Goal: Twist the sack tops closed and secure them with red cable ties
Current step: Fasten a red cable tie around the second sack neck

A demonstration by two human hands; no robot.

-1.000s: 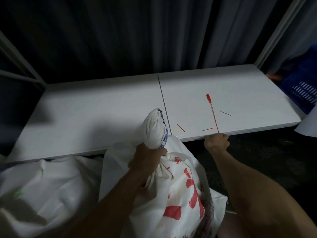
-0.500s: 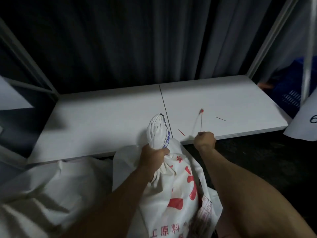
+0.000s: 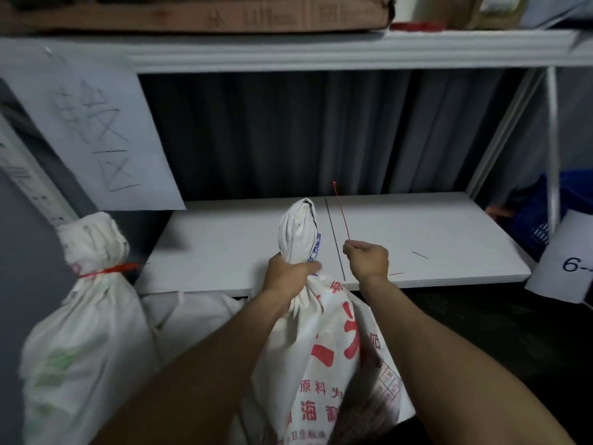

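Note:
A white sack (image 3: pixel 324 354) with red print stands in front of me, its top twisted into a bunch (image 3: pixel 298 229). My left hand (image 3: pixel 285 277) grips the twisted neck just below that bunch. My right hand (image 3: pixel 367 260) is to the right of the neck and pinches a red cable tie (image 3: pixel 340 210), which sticks up from my fingers above the shelf. On the left stands another white sack (image 3: pixel 86 332), its neck bound by a red cable tie (image 3: pixel 106 270).
A white shelf board (image 3: pixel 433 239) lies behind the sack with short red tie offcuts (image 3: pixel 396 274) near its front edge. Paper signs hang at the left (image 3: pixel 96 130) and right (image 3: pixel 564 261). An upper shelf (image 3: pixel 321 49) carries cardboard. A blue crate (image 3: pixel 539 220) sits far right.
My right hand has lifted the red cable tie off the shelf board and brought it up beside the sack neck. My head has tilted up, showing the upper shelf and the tied sack.

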